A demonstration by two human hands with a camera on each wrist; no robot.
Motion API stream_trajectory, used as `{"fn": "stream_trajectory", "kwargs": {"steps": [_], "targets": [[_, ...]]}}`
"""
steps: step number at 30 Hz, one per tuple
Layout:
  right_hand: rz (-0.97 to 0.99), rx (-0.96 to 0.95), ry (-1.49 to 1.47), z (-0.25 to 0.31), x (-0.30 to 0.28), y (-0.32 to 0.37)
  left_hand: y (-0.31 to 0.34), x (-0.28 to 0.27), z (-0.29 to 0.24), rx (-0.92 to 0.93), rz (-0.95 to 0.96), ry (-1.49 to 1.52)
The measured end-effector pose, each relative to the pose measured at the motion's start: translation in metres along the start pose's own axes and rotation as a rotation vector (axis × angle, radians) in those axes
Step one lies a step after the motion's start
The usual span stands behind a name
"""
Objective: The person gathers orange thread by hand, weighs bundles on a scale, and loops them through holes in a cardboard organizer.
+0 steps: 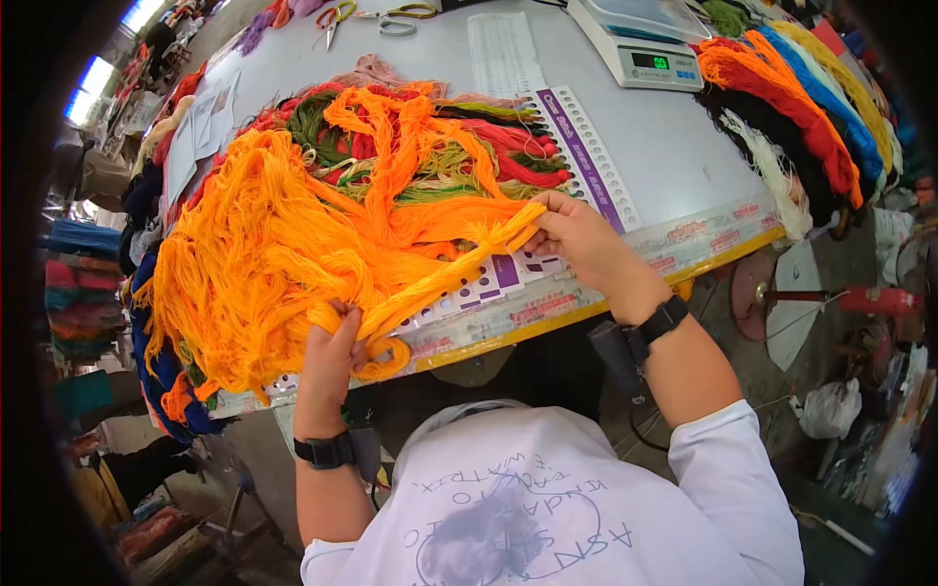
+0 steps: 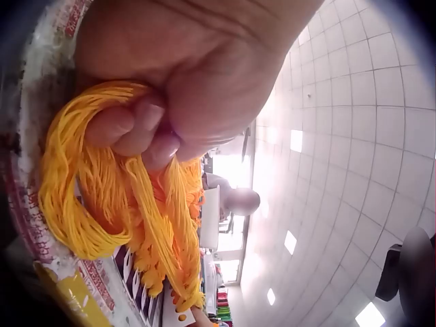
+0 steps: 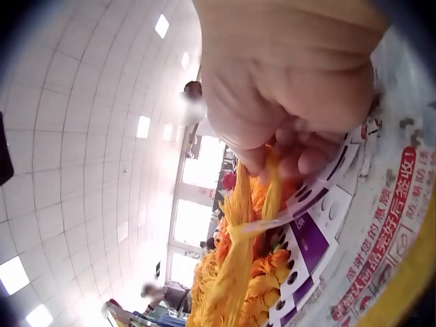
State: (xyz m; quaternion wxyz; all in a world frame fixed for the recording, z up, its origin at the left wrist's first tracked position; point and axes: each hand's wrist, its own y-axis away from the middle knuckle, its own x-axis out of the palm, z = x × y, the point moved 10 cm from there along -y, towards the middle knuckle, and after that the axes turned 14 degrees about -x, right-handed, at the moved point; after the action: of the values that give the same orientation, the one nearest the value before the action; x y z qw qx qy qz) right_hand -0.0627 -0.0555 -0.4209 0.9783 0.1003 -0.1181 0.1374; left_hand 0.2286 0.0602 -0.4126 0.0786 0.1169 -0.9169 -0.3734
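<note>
A yellow-orange thread skein [image 1: 430, 284] stretches between the two hands along the table's front edge. The left hand [image 1: 329, 364] grips its lower left end; in the left wrist view, fingers [image 2: 111, 127] curl round the looped yellow strands [image 2: 68, 197]. The right hand [image 1: 586, 244] pinches the other end between thumb and fingers. Up close in the right wrist view, the right hand [image 3: 293, 88] holds yellow thread [image 3: 235, 272], with a tied band across it. A large heap of yellow-orange thread [image 1: 244, 254] lies left of the skein, with brighter orange thread [image 1: 396, 137] beside it.
Red, green and pink threads [image 1: 518, 146] lie beside a punched card with a purple strip [image 1: 578, 146]. A digital scale [image 1: 645, 63], scissors [image 1: 333, 18] and a clear ruler sheet [image 1: 503, 54] are at the back. Coloured skeins [image 1: 821, 117] hang over the right edge.
</note>
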Motion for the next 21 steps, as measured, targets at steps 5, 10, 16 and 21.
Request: {"fn": "stream_trajectory", "kwargs": {"steps": [5,10,16,21], "targets": [[0.023,0.037,-0.030,-0.003,0.003,-0.003,-0.004,-0.019,-0.004,-0.020,-0.088,0.033],[0.162,-0.219,0.639,0.011,0.023,0.005,0.012,-0.070,-0.056,0.151,-0.071,0.446],[0.150,-0.399,1.107,0.027,0.046,0.023,0.011,-0.127,-0.140,0.462,0.333,0.577],[0.108,-0.353,1.022,0.031,0.041,0.022,0.036,-0.105,-0.213,0.784,-0.316,-0.001]]}}
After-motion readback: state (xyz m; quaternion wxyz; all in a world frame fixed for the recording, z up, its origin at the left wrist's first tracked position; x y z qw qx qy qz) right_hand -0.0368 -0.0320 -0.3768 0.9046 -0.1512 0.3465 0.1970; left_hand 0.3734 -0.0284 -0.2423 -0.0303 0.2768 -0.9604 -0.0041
